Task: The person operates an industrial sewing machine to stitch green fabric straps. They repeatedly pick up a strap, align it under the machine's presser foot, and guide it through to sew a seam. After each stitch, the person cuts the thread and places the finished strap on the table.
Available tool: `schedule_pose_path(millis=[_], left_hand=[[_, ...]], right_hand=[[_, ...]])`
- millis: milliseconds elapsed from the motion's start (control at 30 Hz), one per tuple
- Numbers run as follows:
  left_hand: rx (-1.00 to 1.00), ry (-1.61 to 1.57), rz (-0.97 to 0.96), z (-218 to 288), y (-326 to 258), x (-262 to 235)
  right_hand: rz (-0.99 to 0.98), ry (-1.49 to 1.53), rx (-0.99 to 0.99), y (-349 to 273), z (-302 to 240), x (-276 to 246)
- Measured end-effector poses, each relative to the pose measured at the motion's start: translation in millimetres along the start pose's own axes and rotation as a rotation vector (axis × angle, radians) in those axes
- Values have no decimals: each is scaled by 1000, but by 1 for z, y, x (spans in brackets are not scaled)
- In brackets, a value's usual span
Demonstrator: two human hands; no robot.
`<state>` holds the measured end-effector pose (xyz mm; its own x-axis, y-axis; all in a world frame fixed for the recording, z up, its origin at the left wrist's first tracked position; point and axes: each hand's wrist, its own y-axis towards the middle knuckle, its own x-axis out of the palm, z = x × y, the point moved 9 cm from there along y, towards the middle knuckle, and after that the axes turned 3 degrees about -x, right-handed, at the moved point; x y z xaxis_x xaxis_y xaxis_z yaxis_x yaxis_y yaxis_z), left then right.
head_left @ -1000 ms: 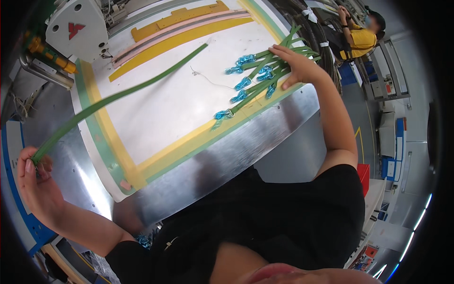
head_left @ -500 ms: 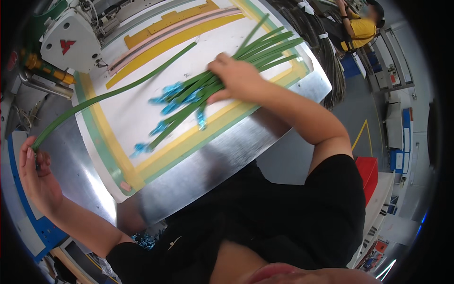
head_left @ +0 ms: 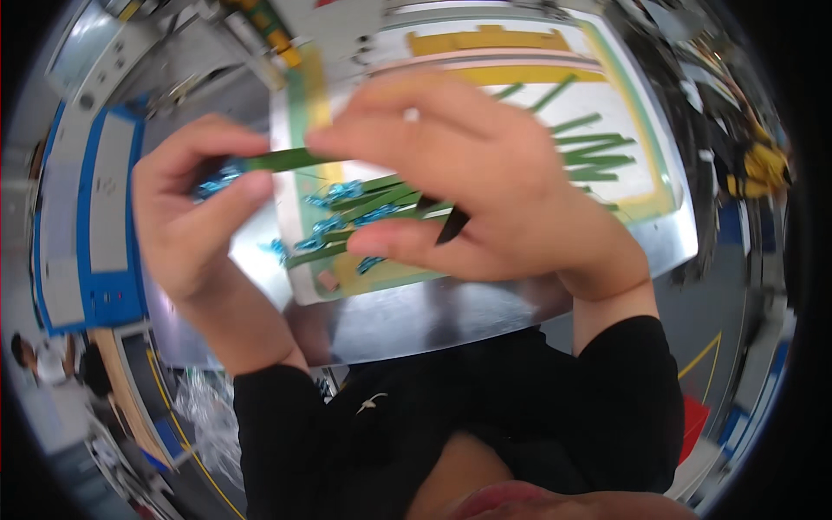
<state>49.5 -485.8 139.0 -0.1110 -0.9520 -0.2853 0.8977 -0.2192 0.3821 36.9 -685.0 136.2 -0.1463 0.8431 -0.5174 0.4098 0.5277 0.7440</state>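
Grip of the left hand (head_left: 195, 208) pinches a green strap (head_left: 290, 159), with a blue-wrapped clip (head_left: 218, 179) just left of the pinch. The strap's long axis runs rightward, nearly level, to the right hand (head_left: 468, 169); its thumb stands apart, and whether that grip is closed I cannot tell. Right of the left grip, other straps (head_left: 598, 161) lie on the counter (head_left: 399, 334).

bright | white glare, metal table (head_left: 407, 322) | right fingers (head_left: 368, 139) motion-blurred | edges bowed (corners black)
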Motion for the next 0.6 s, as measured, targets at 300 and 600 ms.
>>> schedule_pose_path(millis=[300, 600], left_hand=[[14, -596, 357, -31, -11, -32], [-83, -1077, 194, -56, -14, 28]], right_hand=[[-311, 449, 507, 4, 39, 29], [-47, 615, 732, -13, 35, 40]])
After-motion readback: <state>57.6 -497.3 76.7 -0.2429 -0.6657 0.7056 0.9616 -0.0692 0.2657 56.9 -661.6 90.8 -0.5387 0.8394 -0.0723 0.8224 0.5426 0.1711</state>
